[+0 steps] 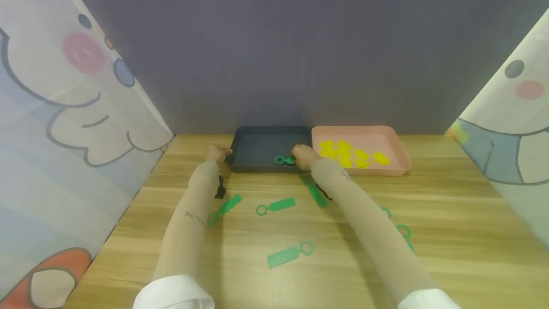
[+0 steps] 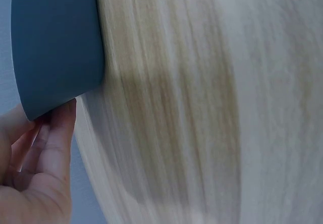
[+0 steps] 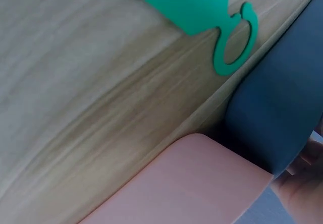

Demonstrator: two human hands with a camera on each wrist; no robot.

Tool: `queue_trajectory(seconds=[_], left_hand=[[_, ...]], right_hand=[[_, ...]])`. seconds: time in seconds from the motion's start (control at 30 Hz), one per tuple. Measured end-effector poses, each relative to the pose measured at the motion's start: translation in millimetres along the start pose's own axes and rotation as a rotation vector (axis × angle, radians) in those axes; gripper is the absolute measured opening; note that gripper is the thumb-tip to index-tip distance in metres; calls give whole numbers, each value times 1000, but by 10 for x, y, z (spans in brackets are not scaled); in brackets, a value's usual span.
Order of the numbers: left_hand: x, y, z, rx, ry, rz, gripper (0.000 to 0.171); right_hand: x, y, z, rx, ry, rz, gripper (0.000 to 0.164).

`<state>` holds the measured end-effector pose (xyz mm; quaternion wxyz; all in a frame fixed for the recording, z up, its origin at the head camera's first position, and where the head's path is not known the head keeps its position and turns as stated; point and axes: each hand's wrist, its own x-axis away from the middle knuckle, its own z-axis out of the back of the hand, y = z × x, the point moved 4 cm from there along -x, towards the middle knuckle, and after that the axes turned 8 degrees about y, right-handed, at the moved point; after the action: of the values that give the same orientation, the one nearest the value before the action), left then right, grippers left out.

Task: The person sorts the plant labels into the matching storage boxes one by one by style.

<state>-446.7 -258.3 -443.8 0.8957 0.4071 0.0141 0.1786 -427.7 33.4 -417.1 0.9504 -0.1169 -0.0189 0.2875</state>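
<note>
My left hand [image 1: 219,153] holds the left side of a dark blue tray [image 1: 249,169], its thumb and fingers at the rim in the left wrist view. At the same tray's right front corner is my right hand [image 1: 304,156], fingers curled and reaching inside the wall. A green tag [image 1: 289,160] juts left from those fingers, its ring end over the tray floor; its flat strip is hidden under the hand. Just in front of the tray, below the right hand, another green tag [image 3: 186,7] lies on the table.
A pink tray [image 1: 401,161] stands against the blue tray's right side, with several yellow tags [image 1: 343,149] in it. More green tags [image 1: 282,204] lie scattered over the wooden table [image 1: 343,275]. A dark wall [image 1: 274,51] rises behind; printed cloth panels [image 1: 86,108] flank both sides.
</note>
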Motion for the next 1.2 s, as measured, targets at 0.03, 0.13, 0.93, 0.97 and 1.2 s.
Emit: queue_trajectory(seconds=[0.03, 0.13, 0.93, 0.97, 1.2], left_hand=[[34, 17, 4, 4, -1, 8, 36], [130, 68, 36, 14, 3, -10, 35], [79, 163, 64, -28, 16, -24, 34], [100, 184, 78, -15, 18, -22, 34], [33, 261, 140, 21, 31, -8, 33]], right_hand=[[-1, 5, -2, -1, -7, -14, 28], [-21, 30, -3, 13, -7, -39, 29], [-285, 120, 63, 6, 7, -132, 12], [-302, 129, 67, 5, 2, -138, 10], [-341, 114, 157, -1, -23, -163, 11]])
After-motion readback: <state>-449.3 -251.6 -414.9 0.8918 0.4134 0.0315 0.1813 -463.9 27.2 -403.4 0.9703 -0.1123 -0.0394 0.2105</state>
